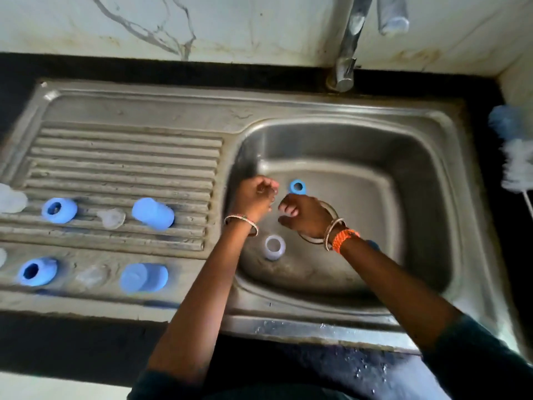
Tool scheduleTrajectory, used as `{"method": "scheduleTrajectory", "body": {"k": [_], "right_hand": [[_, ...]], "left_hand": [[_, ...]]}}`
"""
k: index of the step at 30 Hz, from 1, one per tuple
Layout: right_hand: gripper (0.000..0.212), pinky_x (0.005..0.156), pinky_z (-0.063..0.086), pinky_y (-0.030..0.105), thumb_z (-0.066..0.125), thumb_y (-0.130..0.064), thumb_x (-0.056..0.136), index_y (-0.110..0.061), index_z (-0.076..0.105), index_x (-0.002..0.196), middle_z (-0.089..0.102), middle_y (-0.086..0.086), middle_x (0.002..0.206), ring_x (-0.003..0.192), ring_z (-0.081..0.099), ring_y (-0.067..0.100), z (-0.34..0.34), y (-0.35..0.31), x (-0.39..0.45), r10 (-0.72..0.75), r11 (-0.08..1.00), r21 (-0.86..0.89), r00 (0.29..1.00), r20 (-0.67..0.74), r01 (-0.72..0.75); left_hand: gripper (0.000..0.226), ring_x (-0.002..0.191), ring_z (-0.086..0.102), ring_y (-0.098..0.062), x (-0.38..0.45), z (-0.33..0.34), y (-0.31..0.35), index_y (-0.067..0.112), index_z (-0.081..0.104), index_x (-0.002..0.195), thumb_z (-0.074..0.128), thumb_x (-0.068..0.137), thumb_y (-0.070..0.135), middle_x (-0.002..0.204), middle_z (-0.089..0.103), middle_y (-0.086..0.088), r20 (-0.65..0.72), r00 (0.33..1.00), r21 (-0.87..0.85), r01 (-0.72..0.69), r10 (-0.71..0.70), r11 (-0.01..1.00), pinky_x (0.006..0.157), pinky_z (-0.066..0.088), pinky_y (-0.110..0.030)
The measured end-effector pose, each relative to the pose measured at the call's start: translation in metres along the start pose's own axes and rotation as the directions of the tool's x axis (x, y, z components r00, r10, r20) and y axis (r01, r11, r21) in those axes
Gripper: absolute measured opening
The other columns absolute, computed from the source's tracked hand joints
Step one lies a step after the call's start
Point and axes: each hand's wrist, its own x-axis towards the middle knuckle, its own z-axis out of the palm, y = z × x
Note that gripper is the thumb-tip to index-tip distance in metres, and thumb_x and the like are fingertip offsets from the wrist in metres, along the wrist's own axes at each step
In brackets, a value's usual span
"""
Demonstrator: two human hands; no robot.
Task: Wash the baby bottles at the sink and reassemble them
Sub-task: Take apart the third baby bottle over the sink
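Note:
Both hands are down in the sink basin (418,174). My right hand (305,216) pinches a blue screw ring (298,187) at its fingertips, just above the drain. My left hand (255,196) is curled shut close beside it; blur hides whether it holds anything small and clear. A clear bottle body (274,247) stands upright on the basin floor between my wrists. On the drainboard (124,145) lie two blue rings (59,209) (36,271), two blue caps (153,213) (143,277) and two clear teats (111,217) (92,277).
The faucet (347,53) rises behind the basin, no water visibly running. A white and blue bottle brush (516,157) lies on the black counter at right. Clear bottle bodies (11,199) show at the left edge. A blue piece (373,244) peeks from behind my right forearm.

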Motion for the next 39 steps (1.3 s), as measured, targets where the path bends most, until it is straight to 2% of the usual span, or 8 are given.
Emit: {"method": "scheduleTrajectory", "body": {"k": [6, 13, 16, 21, 26, 32, 36, 39], "right_hand": [[0.071, 0.096, 0.045, 0.041, 0.070, -0.038, 0.080, -0.026, 0.037, 0.142, 0.044, 0.010, 0.139, 0.122, 0.049, 0.031, 0.034, -0.003, -0.034, -0.113, 0.811, -0.495, 0.914, 0.389, 0.311], [0.057, 0.089, 0.044, 0.033, 0.072, -0.038, 0.077, -0.022, 0.053, 0.128, 0.061, 0.004, 0.123, 0.112, 0.058, 0.026, -0.016, -0.025, -0.051, -0.181, 0.952, -0.276, 0.968, -0.172, 0.129], [0.054, 0.082, 0.047, 0.030, 0.077, -0.033, 0.072, -0.023, 0.057, 0.121, 0.065, 0.000, 0.114, 0.099, 0.060, 0.019, -0.043, -0.030, -0.076, -0.131, 0.991, -0.084, 0.887, -0.443, 0.105], [0.049, 0.097, 0.046, 0.033, 0.075, -0.024, 0.080, -0.021, 0.057, 0.126, 0.063, 0.000, 0.121, 0.111, 0.060, 0.019, -0.066, -0.005, -0.116, -0.056, 0.985, 0.133, 0.934, -0.353, 0.109], [0.037, 0.101, 0.036, 0.047, 0.055, -0.014, 0.087, -0.012, 0.058, 0.124, 0.052, 0.015, 0.131, 0.122, 0.046, 0.036, -0.137, 0.061, -0.146, 0.216, 0.913, -0.007, 0.496, -0.841, -0.408], [0.037, 0.094, 0.031, 0.051, 0.043, -0.013, 0.084, -0.001, 0.049, 0.118, 0.048, 0.026, 0.119, 0.113, 0.043, 0.043, -0.164, 0.105, -0.170, 0.398, 0.621, 0.078, 0.229, -0.888, -0.780], [0.025, 0.090, 0.041, 0.049, 0.050, -0.005, 0.085, -0.003, 0.060, 0.108, 0.056, 0.024, 0.112, 0.106, 0.053, 0.043, -0.153, 0.109, -0.180, 0.498, 0.673, 0.260, 0.164, -0.852, -0.693], [0.029, 0.094, 0.039, 0.046, 0.048, -0.007, 0.089, -0.012, 0.066, 0.111, 0.060, 0.018, 0.113, 0.109, 0.053, 0.039, -0.148, 0.091, -0.173, 0.427, 0.791, 0.222, 0.254, -0.868, -0.571]], "left_hand": [[0.030, 0.049, 0.055, 0.005, -0.044, -0.010, -0.009, 0.019, 0.059, 0.073, 0.049, 0.090, -0.003, 0.072, 0.062, 0.006, -0.099, 0.993, -0.051, -0.073, 0.067, 0.996, 0.043, 0.047, -0.018], [0.025, 0.057, 0.050, -0.004, -0.046, -0.006, -0.007, 0.022, 0.052, 0.069, 0.055, 0.093, 0.013, 0.072, 0.052, 0.000, -0.206, 0.976, -0.112, 0.047, -0.070, 0.993, 0.052, 0.048, -0.023], [0.022, 0.065, 0.051, -0.018, -0.049, 0.017, 0.008, 0.014, 0.054, 0.081, 0.056, 0.091, 0.033, 0.076, 0.050, -0.009, 0.119, 0.917, -0.434, 0.392, -0.380, 0.811, 0.062, 0.050, -0.032], [0.026, 0.069, 0.062, -0.025, -0.061, 0.085, 0.034, 0.003, 0.058, 0.089, 0.052, 0.092, 0.028, 0.078, 0.064, -0.015, 0.459, 0.831, -0.649, 0.554, -0.313, 0.521, 0.058, 0.056, -0.031], [0.027, 0.076, 0.058, -0.028, -0.062, 0.125, 0.074, 0.002, 0.054, 0.090, 0.060, 0.090, 0.028, 0.086, 0.058, -0.018, 0.512, 0.815, -0.620, 0.570, -0.272, 0.540, 0.052, 0.056, -0.034], [0.029, 0.082, 0.060, -0.030, -0.056, 0.143, 0.106, 0.002, 0.054, 0.098, 0.064, 0.087, 0.027, 0.093, 0.058, -0.019, 0.582, 0.784, -0.590, 0.591, -0.217, 0.550, 0.060, 0.057, -0.041], [0.029, 0.082, 0.060, -0.031, -0.058, 0.143, 0.101, 0.002, 0.054, 0.099, 0.064, 0.087, 0.027, 0.095, 0.058, -0.020, 0.580, 0.784, -0.608, 0.597, -0.221, 0.523, 0.059, 0.058, -0.040], [0.031, 0.082, 0.057, -0.033, -0.058, 0.134, 0.094, 0.000, 0.051, 0.099, 0.063, 0.088, 0.027, 0.097, 0.054, -0.022, 0.557, 0.795, -0.673, 0.602, -0.242, 0.429, 0.059, 0.058, -0.041]]}}
